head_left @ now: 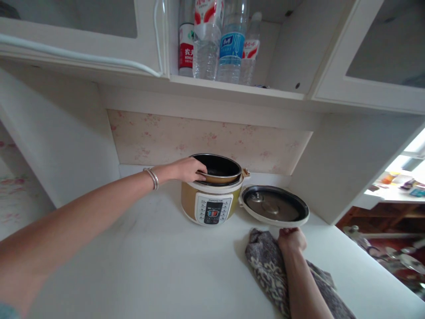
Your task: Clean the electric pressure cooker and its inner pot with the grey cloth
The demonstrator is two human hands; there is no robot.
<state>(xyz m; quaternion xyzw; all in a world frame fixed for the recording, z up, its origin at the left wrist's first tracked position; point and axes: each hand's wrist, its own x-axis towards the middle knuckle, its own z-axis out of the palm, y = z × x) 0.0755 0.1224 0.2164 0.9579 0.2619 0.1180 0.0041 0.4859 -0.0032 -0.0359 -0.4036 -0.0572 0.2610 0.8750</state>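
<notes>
A gold rice cooker (190,204) with a white control panel stands against the back of the white counter. My left hand (193,170) pinches the near-left rim of its inner pot (221,179), which is dark inside and sits slightly tilted, raised above the cooker's rim. To the right, the detached round lid (275,207) has its inner side facing up. My right hand (292,239) is closed at the lid's front edge, its fingertips partly hidden under the rim. Beneath my right wrist and forearm lies a crumpled grey patterned towel (267,261).
Overhead, an open cabinet shelf (232,91) holds several plastic bottles (230,48). A white cable (83,55) runs along the cabinet at upper left. White side panels (358,155) flank the counter (159,266). Cluttered shelves (395,252) show at far right.
</notes>
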